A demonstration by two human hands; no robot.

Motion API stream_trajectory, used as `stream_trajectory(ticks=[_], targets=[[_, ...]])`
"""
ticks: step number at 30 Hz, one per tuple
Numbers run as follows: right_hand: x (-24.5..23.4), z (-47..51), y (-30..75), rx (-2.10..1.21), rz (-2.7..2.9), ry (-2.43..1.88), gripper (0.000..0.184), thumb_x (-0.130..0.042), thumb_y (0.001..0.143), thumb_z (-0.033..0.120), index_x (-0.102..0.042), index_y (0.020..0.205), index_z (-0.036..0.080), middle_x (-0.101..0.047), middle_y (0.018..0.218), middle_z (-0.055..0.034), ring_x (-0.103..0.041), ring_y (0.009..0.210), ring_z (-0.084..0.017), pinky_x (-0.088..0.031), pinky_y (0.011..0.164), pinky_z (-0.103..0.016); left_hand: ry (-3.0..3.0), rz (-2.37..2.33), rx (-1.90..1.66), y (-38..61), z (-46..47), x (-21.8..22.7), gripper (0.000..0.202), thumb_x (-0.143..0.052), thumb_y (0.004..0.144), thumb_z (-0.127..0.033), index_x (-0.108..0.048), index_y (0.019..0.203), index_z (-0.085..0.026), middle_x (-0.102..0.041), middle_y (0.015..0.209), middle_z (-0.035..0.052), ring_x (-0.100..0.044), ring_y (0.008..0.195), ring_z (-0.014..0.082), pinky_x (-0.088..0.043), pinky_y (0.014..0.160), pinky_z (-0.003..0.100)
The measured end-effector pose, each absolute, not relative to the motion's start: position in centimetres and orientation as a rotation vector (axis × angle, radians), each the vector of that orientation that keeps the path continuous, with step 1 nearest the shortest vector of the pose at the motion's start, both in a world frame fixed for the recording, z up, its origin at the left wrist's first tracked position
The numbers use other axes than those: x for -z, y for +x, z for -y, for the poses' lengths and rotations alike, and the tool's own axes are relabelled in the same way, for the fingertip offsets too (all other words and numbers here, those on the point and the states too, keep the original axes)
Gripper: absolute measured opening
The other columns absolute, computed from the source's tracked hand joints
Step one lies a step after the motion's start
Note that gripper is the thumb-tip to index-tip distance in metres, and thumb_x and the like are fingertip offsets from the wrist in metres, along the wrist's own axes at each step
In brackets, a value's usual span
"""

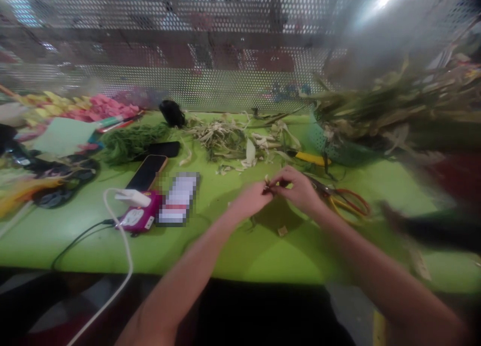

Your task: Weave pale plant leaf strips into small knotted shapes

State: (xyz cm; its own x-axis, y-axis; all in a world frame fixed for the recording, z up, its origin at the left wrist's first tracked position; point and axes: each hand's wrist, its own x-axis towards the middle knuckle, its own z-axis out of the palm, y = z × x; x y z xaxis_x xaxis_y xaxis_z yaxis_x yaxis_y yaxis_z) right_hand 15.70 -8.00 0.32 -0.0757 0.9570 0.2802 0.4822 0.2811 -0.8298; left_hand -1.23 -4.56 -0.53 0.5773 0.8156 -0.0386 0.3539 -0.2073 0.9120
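Above the green table, my left hand (252,198) and my right hand (295,188) meet with fingertips pinched together. Between them is a small pale piece (267,178), with something dark at its base; it looks like dried husk, but it is too small to name surely. Both hands are closed on it. To the right of my right hand lie scissors (347,204) with red and yellow handles. Beyond the hands, a white leaf-like scrap (250,153) rests before a heap of dried husk strips (218,133). A yellow-handled tool (311,158) lies behind my right hand.
A green basket (319,135) with long dry leaves (376,103) stands at right. Left are a lit phone (178,198), a dark phone (148,171), a purple box with a plug (141,215), a white cable (128,255) and green fibres (131,140). A perforated metal screen (225,50) rises behind.
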Motion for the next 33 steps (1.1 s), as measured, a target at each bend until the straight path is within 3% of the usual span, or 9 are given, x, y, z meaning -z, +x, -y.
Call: stream_trajectory(ticks=[5, 8, 12, 17, 21, 24, 33], targets=[[-0.7, 8.2, 15.3, -0.869, 1.612, -1.409, 0.026, -0.073, 0.074, 0.023, -0.063, 0.097, 0.018, -0.066, 0.084, -0.002, -0.059, 0.07, -0.014, -0.048, 0.063, -0.028, 1.855, -0.895, -0.565, -1.5, 4.6, 0.6, 0.017, -0.06, 0.074, -0.024, -0.056, 0.058, -0.019, -0.058, 0.056, 0.0022, -0.048, 0.048, 0.0127, -0.036, 0.049, 0.026], [-0.9, 8.3, 15.1, -0.854, 1.617, -1.385, 0.014, -0.071, 0.074, 0.02, -0.063, 0.085, 0.018, -0.064, 0.077, -0.0007, -0.058, 0.07, -0.014, -0.048, 0.065, -0.028, 1.823, -0.9, -0.557, -1.5, 4.5, 0.4, 0.018, -0.061, 0.073, -0.025, -0.056, 0.057, -0.018, -0.056, 0.054, 0.0015, -0.046, 0.049, 0.0124, -0.036, 0.052, 0.027], [-0.7, 8.4, 14.9, -0.785, 1.523, -1.376, 0.014, -0.072, 0.075, 0.027, -0.062, 0.078, 0.018, -0.063, 0.074, 0.0003, -0.058, 0.069, -0.014, -0.047, 0.064, -0.027, 1.725, -0.923, -0.527, -1.4, 4.2, 0.2, 0.015, -0.061, 0.076, -0.029, -0.063, 0.069, -0.016, -0.062, 0.066, 0.0035, -0.053, 0.064, 0.0159, -0.042, 0.064, 0.03], [-0.2, 8.5, 14.6, -0.711, 1.401, -1.371, 0.02, -0.072, 0.076, 0.034, -0.06, 0.08, 0.019, -0.064, 0.074, 0.0, -0.058, 0.068, -0.014, -0.048, 0.064, -0.027, 1.522, -0.878, -0.623, -0.8, 4.4, 1.0, 0.026, -0.061, 0.08, -0.04, -0.065, 0.088, -0.015, -0.066, 0.084, 0.0071, -0.057, 0.077, 0.0173, -0.045, 0.075, 0.034], [-0.2, 8.6, 14.8, -0.564, 1.493, -1.353, 0.003, -0.066, 0.079, 0.023, -0.065, 0.082, 0.021, -0.065, 0.078, -0.0012, -0.06, 0.072, -0.015, -0.051, 0.068, -0.03, 1.445, -0.859, -0.646, -0.3, 4.6, 1.7, 0.026, -0.063, 0.08, -0.039, -0.065, 0.09, -0.015, -0.064, 0.08, 0.0057, -0.055, 0.072, 0.0149, -0.044, 0.073, 0.031], [-0.5, 8.6, 15.3, -0.475, 1.651, -1.325, 0.016, -0.06, 0.08, 0.014, -0.072, 0.084, 0.024, -0.068, 0.086, -0.0031, -0.062, 0.079, -0.017, -0.053, 0.073, -0.033, 1.418, -0.886, -0.659, -0.3, 4.5, 1.8, 0.025, -0.065, 0.077, -0.038, -0.066, 0.09, -0.016, -0.063, 0.075, 0.0044, -0.053, 0.069, 0.0146, -0.042, 0.068, 0.03], [-2.5, 8.6, 16.6, -0.483, 1.93, -1.251, 0.024, -0.059, 0.088, 0.024, -0.076, 0.104, 0.03, -0.073, 0.099, -0.0041, -0.067, 0.086, -0.019, -0.055, 0.077, -0.034, 1.527, -0.912, -0.611, -1.4, 4.0, 1.0, 0.02, -0.06, 0.076, -0.03, -0.067, 0.087, -0.017, -0.063, 0.074, 0.0038, -0.054, 0.071, 0.0149, -0.043, 0.069, 0.03]])
